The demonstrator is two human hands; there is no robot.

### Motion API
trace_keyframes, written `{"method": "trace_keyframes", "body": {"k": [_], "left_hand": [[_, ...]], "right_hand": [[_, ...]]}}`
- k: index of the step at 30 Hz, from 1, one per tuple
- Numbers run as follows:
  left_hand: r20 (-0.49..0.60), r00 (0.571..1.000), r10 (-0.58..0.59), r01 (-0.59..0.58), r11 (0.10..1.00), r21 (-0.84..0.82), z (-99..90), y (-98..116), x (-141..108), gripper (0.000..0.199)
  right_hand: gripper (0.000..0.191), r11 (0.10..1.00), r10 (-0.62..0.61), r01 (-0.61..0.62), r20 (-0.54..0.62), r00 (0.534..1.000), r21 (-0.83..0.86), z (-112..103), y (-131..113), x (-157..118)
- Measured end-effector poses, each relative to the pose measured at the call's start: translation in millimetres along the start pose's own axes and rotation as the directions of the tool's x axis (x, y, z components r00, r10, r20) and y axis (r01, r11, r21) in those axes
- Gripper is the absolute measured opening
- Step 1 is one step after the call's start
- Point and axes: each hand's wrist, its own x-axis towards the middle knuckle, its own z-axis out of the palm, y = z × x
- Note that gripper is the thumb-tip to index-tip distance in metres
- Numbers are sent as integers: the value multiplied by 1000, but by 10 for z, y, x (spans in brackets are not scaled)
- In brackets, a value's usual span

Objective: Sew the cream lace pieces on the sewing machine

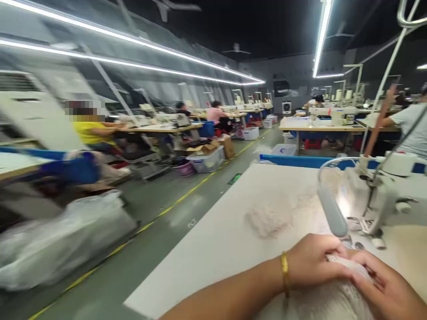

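At the lower right, my left hand (316, 260) pinches a pale, lacy fabric (336, 298) whose lower part hangs toward the bottom edge. My right hand (383, 280) grips the same fabric, its fingers close against those of my left hand. Just beyond both hands stands a white sewing machine (370, 195) with its lamp lit. A crumpled piece of similar pale fabric (268, 220) lies on the white table (216, 249), left of the machine. Motion blurs part of the view.
A plastic-wrapped bundle (66, 240) lies on the floor at left, beside a yellow floor line (170, 209). A person in yellow (90, 131) sits at a table beyond. Plastic bins (207, 160) line the aisle. Another person (413, 129) is at the right edge.
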Motion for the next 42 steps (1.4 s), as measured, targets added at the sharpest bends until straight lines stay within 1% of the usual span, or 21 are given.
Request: {"method": "trace_keyframes", "body": {"k": [1,2,4,7,11,16,24,27,29,33,39,42], "left_hand": [[2,1000,-20,20,1000,-9,-30,20,6,21],[12,999,-38,38,999,-5,-59,35,20,20],[19,997,-71,71,997,-7,-102,53,58,22],[19,995,-100,100,995,-7,-127,72,96,25],[10,993,-120,120,993,1,-119,95,109,27],[-3,994,-108,108,994,6,-94,115,118,28],[-11,996,-94,94,995,23,-113,89,114,35],[12,995,-96,96,995,-23,-102,101,118,27],[17,995,-94,95,994,-57,-94,114,121,24],[16,996,-92,93,994,-61,-93,122,124,27],[4,988,-155,155,987,-42,-77,135,105,28],[21,993,-113,113,994,-1,-139,207,56,29]], "right_hand": [[45,1000,17,-19,78,997,24,-63,-95,-41],[43,999,31,-35,125,992,33,-113,-190,-51],[37,998,48,-53,98,994,46,-176,-348,-13],[28,996,52,-56,71,996,64,-204,-461,48],[23,994,60,-66,65,996,84,-191,-474,36],[21,996,57,-60,36,998,67,-199,-475,32],[30,984,52,-51,-3,999,173,-212,-483,37],[31,981,53,-52,0,999,187,-222,-506,34],[33,983,60,-60,8,998,172,-232,-526,30],[33,991,50,-50,3,999,127,-242,-544,21],[30,1000,7,-8,-55,998,-15,-234,-528,7],[31,998,-25,22,-58,998,-54,-234,-570,-47]]}}
